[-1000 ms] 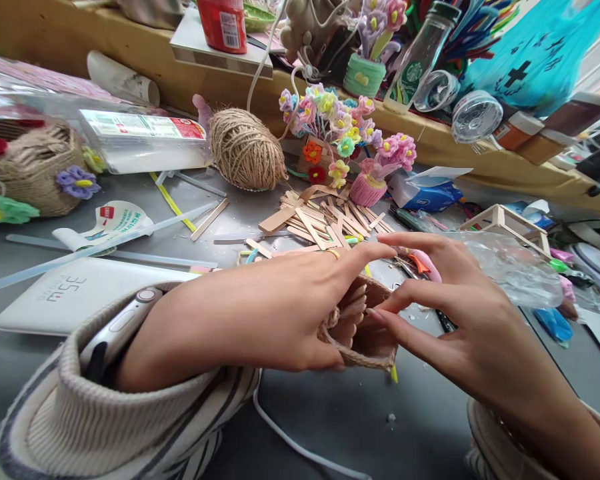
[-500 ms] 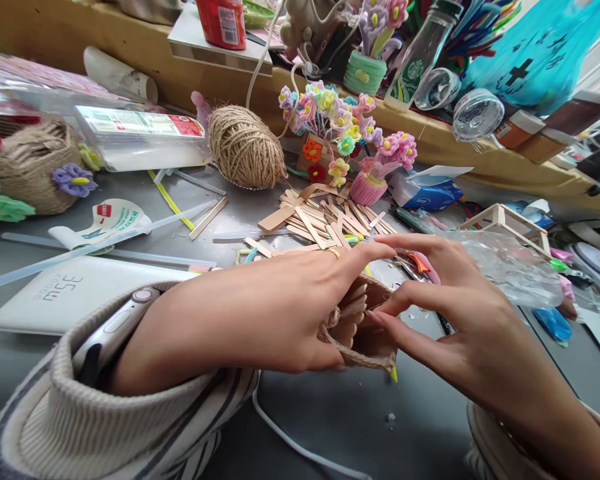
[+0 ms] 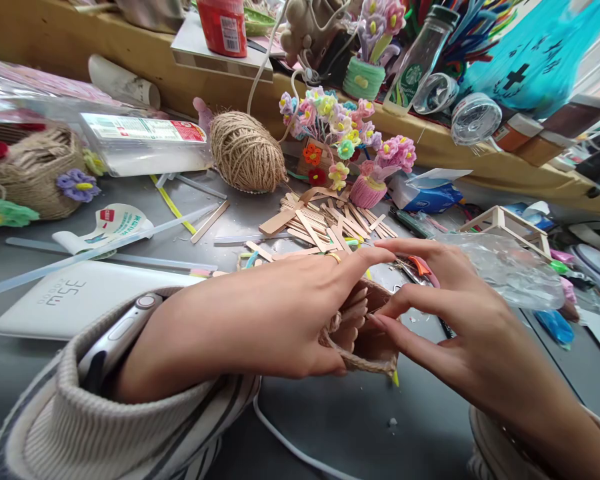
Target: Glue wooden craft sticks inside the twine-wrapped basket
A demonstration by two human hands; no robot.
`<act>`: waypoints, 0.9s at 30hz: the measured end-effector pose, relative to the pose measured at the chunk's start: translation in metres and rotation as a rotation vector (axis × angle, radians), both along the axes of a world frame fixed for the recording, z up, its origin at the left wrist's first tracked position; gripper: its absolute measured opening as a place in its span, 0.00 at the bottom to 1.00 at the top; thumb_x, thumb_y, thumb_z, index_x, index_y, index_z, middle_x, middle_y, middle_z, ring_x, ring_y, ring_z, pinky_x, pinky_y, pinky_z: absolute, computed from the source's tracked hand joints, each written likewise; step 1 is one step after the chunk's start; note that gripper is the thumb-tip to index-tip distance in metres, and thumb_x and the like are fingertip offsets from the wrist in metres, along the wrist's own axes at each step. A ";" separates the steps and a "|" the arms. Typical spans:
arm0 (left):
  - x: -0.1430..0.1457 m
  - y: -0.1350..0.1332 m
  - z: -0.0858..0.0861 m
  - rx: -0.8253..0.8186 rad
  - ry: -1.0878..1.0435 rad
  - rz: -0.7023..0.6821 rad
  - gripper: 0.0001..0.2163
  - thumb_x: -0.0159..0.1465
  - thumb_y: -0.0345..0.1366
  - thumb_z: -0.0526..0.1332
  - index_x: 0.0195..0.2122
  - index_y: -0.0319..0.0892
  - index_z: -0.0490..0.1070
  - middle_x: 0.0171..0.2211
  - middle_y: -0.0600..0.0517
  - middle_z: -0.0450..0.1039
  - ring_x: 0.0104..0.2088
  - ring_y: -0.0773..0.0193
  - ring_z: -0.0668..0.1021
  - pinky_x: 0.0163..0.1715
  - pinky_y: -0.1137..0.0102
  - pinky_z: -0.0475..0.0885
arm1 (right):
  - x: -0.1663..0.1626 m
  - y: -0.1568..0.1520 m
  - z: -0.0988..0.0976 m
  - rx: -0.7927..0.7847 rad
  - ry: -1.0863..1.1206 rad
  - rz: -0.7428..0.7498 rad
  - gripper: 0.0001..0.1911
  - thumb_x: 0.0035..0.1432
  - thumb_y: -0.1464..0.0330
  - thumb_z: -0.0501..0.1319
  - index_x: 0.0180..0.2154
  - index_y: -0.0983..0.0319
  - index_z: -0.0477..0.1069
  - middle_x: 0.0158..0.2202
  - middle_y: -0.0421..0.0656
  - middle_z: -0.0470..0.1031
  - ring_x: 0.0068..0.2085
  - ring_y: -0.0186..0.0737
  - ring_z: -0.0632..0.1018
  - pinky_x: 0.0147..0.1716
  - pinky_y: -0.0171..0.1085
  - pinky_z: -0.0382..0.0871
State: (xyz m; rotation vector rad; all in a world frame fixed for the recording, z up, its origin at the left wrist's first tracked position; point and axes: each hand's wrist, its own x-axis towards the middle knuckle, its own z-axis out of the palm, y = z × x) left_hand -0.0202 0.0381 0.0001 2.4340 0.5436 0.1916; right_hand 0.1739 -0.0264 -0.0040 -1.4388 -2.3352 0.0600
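My left hand [image 3: 260, 320] grips a small craft basket [image 3: 365, 333] made of wooden sticks and wrapped in twine, thumb below it and forefinger stretched over its top. My right hand [image 3: 450, 320] presses its fingers against the basket's right side, fingers pinched onto its rim. A gold ring sits on my left hand, and a smartwatch [image 3: 120, 330] shows at the striped sleeve cuff. The basket rests on the grey table [image 3: 330, 413].
A pile of wooden craft sticks [image 3: 325, 223] lies just behind my hands. A ball of twine [image 3: 247, 150], pipe-cleaner flowers [image 3: 340, 133], a twine basket [image 3: 35, 170], glue sticks [image 3: 95, 250], a white device [image 3: 75, 297], crumpled plastic [image 3: 510, 270] and a white cable [image 3: 300, 450] surround them.
Both hands and the basket have stayed nearly in place; my right fingers have closed in slightly on the basket's rim. The view has shifted a little.
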 end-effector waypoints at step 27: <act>-0.001 0.000 0.000 -0.018 0.010 -0.010 0.30 0.57 0.36 0.63 0.58 0.39 0.51 0.49 0.43 0.70 0.47 0.52 0.74 0.45 0.61 0.68 | 0.000 -0.001 0.000 -0.033 0.006 0.006 0.08 0.53 0.72 0.59 0.23 0.59 0.69 0.53 0.45 0.66 0.54 0.44 0.66 0.50 0.45 0.60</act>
